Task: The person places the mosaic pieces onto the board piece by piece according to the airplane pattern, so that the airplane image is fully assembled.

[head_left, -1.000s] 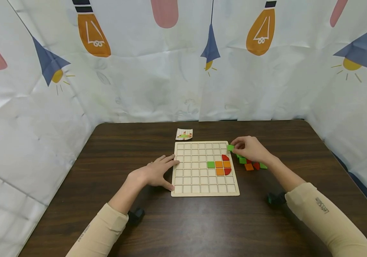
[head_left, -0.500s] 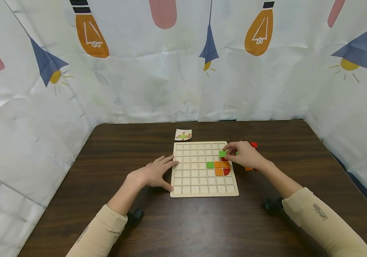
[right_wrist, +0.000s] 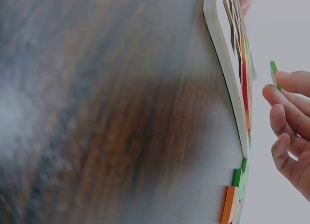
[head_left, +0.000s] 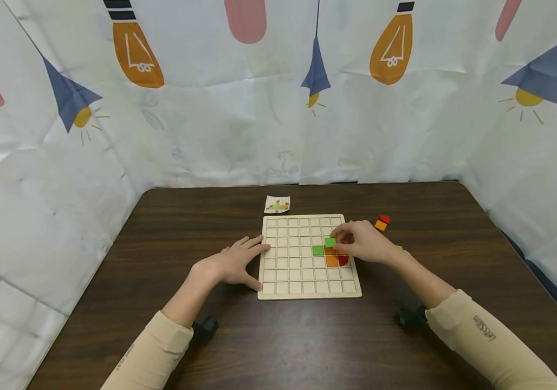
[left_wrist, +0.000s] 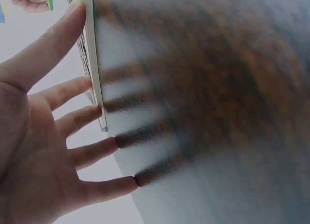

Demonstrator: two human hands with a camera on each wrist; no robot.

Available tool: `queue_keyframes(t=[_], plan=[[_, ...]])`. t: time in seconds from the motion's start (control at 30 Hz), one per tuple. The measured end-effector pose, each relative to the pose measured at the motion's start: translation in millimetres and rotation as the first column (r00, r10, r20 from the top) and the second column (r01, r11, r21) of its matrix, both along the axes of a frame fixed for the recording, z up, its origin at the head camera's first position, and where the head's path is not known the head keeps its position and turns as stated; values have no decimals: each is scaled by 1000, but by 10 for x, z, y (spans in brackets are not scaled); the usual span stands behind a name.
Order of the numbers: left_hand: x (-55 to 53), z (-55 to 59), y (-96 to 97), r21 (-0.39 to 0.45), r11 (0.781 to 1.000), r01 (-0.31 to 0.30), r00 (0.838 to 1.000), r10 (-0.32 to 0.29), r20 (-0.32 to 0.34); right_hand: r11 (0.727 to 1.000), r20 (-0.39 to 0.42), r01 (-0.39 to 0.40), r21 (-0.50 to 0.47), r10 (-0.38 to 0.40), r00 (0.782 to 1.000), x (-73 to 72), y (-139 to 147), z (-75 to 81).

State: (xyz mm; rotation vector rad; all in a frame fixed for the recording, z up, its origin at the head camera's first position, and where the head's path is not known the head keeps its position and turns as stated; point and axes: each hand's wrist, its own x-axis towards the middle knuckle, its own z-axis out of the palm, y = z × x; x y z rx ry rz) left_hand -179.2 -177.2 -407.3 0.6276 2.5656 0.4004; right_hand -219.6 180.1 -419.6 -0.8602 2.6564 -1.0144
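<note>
A pale wooden grid board [head_left: 293, 271] lies flat on the table. My left hand [head_left: 232, 262] rests at its left side, fingers spread, with thumb and fingertips touching the edge. Between thumb and fingers, my right hand [head_left: 363, 242] pinches a green square tile [head_left: 330, 242] above the board's right part; the right wrist view shows this green tile [right_wrist: 273, 74] held clear of the board. On the board sit another green tile [head_left: 318, 250], an orange tile [head_left: 331, 261] and a red rounded tile [head_left: 343, 260]. The right hand partly hides the tiles there.
Behind the board lies a small pattern card [head_left: 277, 204]. Loose tiles lie right of the board, among them a red one [head_left: 384, 219] and an orange one [head_left: 381, 225]; the right hand hides some. A patterned curtain [head_left: 239, 124] stands behind the dark table [head_left: 278, 341].
My right hand has carried the green tile left and toward me, from the board's upper right edge to over the grid near the orange tiles. The left hand has stayed at the board's edge.
</note>
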Motion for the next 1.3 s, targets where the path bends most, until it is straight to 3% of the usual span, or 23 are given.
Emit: queue_keyframes(t=[0.43, 0.7, 1.3], plan=[[20, 8, 0, -8, 1000, -4, 1000, 4, 8, 996, 2, -79, -35, 79, 997, 58, -93, -68], [19, 4, -6, -7, 1000, -4, 1000, 4, 6, 994, 64, -107, -20, 108, 992, 106, -188, -43], [19, 4, 11, 6, 1000, -5, 1000, 5, 24, 986, 33, -163, 30, 162, 986, 114, -268, -45]])
